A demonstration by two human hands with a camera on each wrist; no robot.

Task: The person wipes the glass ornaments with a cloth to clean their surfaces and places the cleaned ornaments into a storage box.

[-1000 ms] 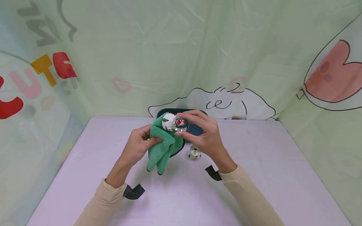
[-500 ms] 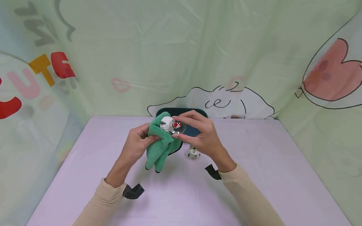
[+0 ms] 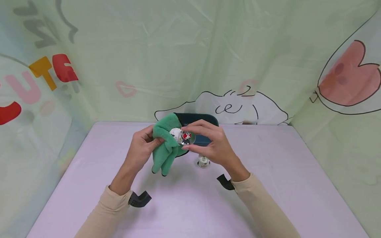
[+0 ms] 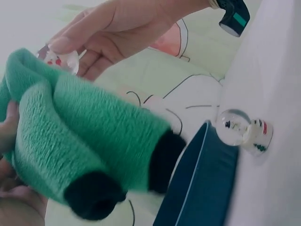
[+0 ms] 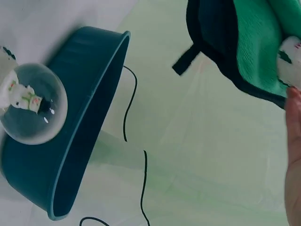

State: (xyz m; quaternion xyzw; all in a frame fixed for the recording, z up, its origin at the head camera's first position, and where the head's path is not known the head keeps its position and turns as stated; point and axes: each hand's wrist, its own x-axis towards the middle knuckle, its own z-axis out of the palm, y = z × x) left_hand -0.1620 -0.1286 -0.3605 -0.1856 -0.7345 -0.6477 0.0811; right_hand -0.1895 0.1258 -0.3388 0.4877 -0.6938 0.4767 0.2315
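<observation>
Left hand (image 3: 141, 145) pinches green cloth (image 3: 165, 147); right hand (image 3: 210, 141), half-spread, seemingly grips a snow globe (image 3: 183, 136).

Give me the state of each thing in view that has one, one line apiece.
Green cloth: bunched, held up off the table.
Held snow globe: tilted, off the table, against the cloth.
Other snow globe: upright on the table.
Blue basin: upright, lidless.
Left hand: grips the cloth.
Right hand: pinches the held snow globe.

Both arms (image 3: 259, 201) reach forward, fingers (image 3: 200, 130) bent and pinching.
</observation>
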